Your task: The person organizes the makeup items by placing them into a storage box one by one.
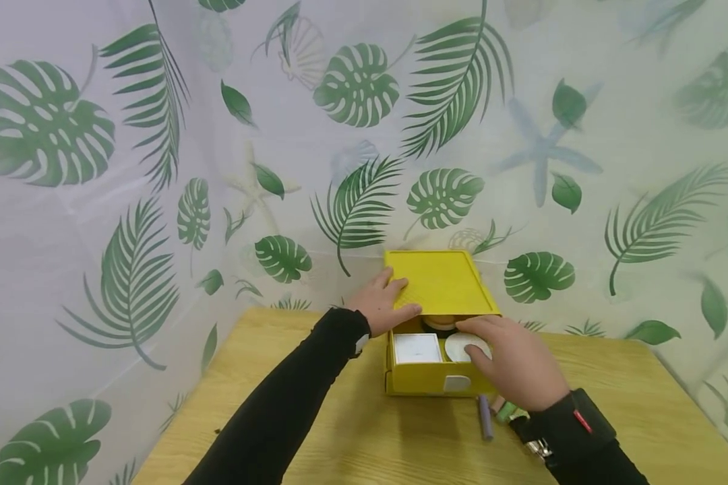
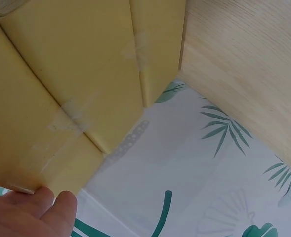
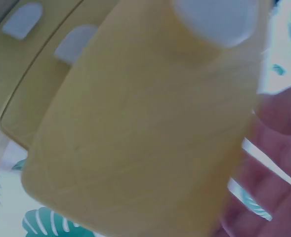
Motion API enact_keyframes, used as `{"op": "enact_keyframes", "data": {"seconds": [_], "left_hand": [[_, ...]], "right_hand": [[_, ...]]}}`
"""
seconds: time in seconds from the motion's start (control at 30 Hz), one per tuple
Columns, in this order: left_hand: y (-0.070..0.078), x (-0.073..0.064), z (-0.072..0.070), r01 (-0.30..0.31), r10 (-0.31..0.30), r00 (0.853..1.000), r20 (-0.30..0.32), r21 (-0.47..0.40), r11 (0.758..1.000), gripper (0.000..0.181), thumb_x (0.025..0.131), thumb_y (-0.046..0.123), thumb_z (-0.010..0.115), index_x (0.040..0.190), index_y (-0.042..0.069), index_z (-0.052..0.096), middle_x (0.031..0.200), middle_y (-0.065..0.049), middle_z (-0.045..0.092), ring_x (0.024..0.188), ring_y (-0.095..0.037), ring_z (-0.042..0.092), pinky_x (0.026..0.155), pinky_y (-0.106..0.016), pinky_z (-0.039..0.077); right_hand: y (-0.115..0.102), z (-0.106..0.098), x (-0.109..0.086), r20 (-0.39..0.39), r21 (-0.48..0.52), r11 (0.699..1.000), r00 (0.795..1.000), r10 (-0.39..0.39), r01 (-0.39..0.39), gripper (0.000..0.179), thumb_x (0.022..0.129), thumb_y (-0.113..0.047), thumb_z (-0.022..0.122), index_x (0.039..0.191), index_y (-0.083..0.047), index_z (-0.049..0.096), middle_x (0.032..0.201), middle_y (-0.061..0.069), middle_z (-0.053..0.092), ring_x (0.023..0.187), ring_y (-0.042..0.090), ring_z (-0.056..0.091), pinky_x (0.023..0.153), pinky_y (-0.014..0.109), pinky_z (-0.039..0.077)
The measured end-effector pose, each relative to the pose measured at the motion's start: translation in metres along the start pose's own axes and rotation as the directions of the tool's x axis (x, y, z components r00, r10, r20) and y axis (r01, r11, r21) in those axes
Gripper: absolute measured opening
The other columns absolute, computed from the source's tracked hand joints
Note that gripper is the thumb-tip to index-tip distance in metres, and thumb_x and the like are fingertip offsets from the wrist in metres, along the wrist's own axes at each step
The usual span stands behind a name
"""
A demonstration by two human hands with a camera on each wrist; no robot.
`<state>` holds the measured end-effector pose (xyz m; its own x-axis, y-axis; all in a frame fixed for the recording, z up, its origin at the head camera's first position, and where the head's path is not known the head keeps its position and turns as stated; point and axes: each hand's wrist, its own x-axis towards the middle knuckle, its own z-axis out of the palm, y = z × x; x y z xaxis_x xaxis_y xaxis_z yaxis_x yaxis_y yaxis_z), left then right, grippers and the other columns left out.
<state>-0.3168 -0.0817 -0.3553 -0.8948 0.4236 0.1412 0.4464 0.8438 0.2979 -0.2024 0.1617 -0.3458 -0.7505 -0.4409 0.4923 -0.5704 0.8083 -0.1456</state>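
Observation:
A yellow box (image 1: 421,379) stands on the table with its yellow lid (image 1: 439,279) tilted partly raised. My left hand (image 1: 381,303) rests along the lid's left side, fingers spread and thumb toward its front edge. In the left wrist view, fingertips (image 2: 61,207) meet the yellow cardboard. My right hand (image 1: 516,360) is at the lid's front right corner, thumb over a white round piece (image 1: 461,347) in the box. In the right wrist view, its fingers (image 3: 278,158) lie along the edge of a yellow flap (image 3: 135,133). A white square piece (image 1: 416,348) sits inside.
Behind these pieces a dark round container (image 1: 439,326) shows under the lid. A purple stick (image 1: 486,417) and a green stick (image 1: 507,411) lie on the wooden table (image 1: 267,350) near the box's front right. A leaf-patterned curtain (image 1: 364,195) hangs close behind the box.

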Motion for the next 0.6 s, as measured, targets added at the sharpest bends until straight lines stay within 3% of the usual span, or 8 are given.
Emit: {"op": "enact_keyframes", "data": {"seconds": [0.13,0.23,0.37,0.6], "left_hand": [[0.0,-0.001,-0.001,-0.019,0.019,1.0,0.004,-0.017,1.0,0.073,0.092,0.065,0.041,0.148,0.019,0.032,0.156,-0.012,0.014,0.135,-0.023,0.022,0.108,-0.042,0.03],[0.0,0.0,-0.003,-0.023,0.023,1.0,-0.001,-0.014,1.0,0.073,0.092,0.065,0.04,0.148,0.02,0.03,0.156,-0.012,0.014,0.135,-0.023,0.023,0.108,-0.043,0.03],[-0.001,0.001,-0.005,-0.021,0.02,1.0,-0.008,-0.015,1.0,0.072,0.092,0.065,0.04,0.15,0.025,0.025,0.156,-0.01,0.012,0.135,-0.023,0.022,0.108,-0.045,0.03],[-0.002,-0.002,0.001,-0.013,0.013,1.0,0.012,-0.032,0.999,0.068,0.092,0.066,0.038,0.148,0.029,0.03,0.156,-0.01,0.011,0.136,-0.025,0.021,0.107,-0.048,0.031]], "right_hand": [[-0.02,-0.008,-0.021,-0.187,-0.005,0.998,0.981,-0.058,0.058,0.038,0.077,-0.015,0.076,0.114,-0.015,0.067,0.108,0.003,0.063,0.093,0.02,0.057,0.067,0.041,0.053],[-0.035,-0.009,-0.032,-0.256,-0.008,0.996,0.962,-0.09,0.092,0.039,0.073,-0.015,0.077,0.11,-0.016,0.068,0.103,-0.001,0.061,0.074,0.011,0.055,0.054,0.032,0.049],[-0.044,-0.001,-0.04,-0.252,0.006,0.995,0.963,-0.095,0.1,0.038,0.072,-0.014,0.077,0.11,-0.017,0.068,0.102,-0.003,0.06,0.064,0.005,0.046,0.049,0.026,0.044],[-0.045,0.029,-0.051,-0.201,0.014,0.999,0.979,-0.042,0.046,0.042,0.072,-0.014,0.078,0.112,-0.014,0.067,0.104,0.003,0.057,0.083,0.015,0.049,0.064,0.036,0.048]]}}
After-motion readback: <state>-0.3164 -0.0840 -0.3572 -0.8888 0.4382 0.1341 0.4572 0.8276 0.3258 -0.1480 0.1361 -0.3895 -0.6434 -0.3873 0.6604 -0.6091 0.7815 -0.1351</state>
